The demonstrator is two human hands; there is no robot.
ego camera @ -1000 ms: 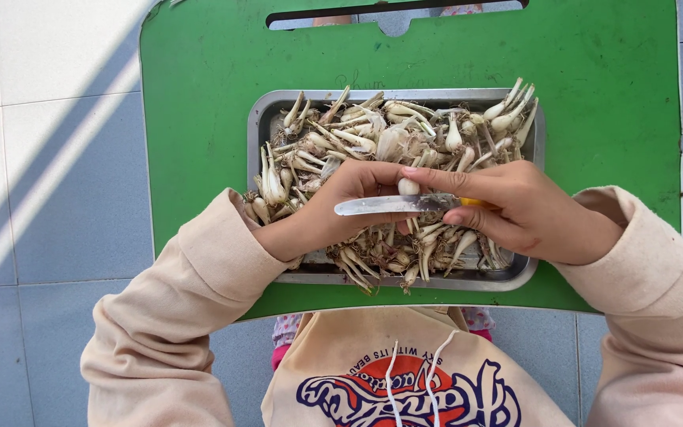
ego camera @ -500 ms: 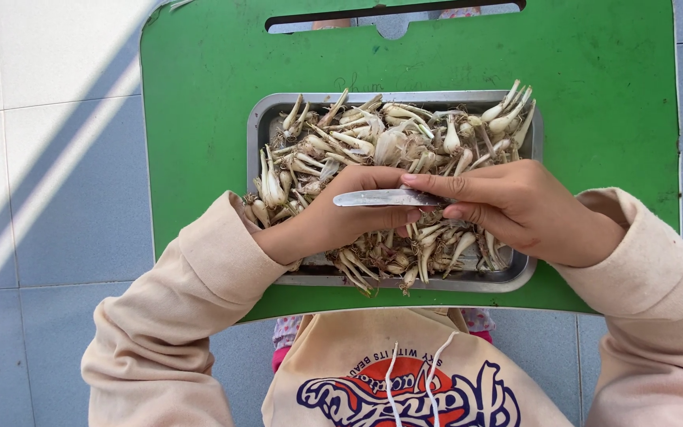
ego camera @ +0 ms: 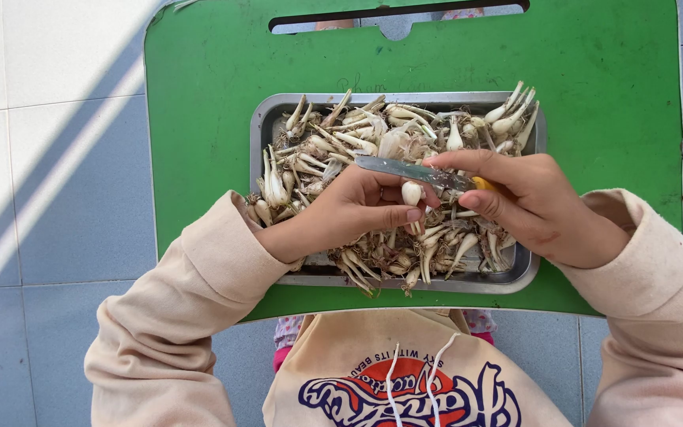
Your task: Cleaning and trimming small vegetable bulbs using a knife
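Observation:
My left hand [ego camera: 349, 212] pinches a small white bulb [ego camera: 411, 192] between thumb and fingers, above a metal tray [ego camera: 266, 117]. My right hand [ego camera: 527, 202] grips a small knife [ego camera: 405, 168] with a yellow handle; its blade points left and lies just above the bulb, against my left fingers. The tray is heaped with several pale bulbs with dry roots and stalks [ego camera: 333, 142]. Both hands hover over the tray's middle and hide part of the heap.
The tray rests on a green plastic table [ego camera: 199, 119] with a handle slot [ego camera: 397, 16] at its far edge. Grey and white floor tiles [ego camera: 49, 158] surround the table. My cream sleeves and hoodie fill the bottom of the view.
The knife blade has shifted slightly up and then back down onto the bulb in my left fingers. Both hands stay in about the same spot over the tray.

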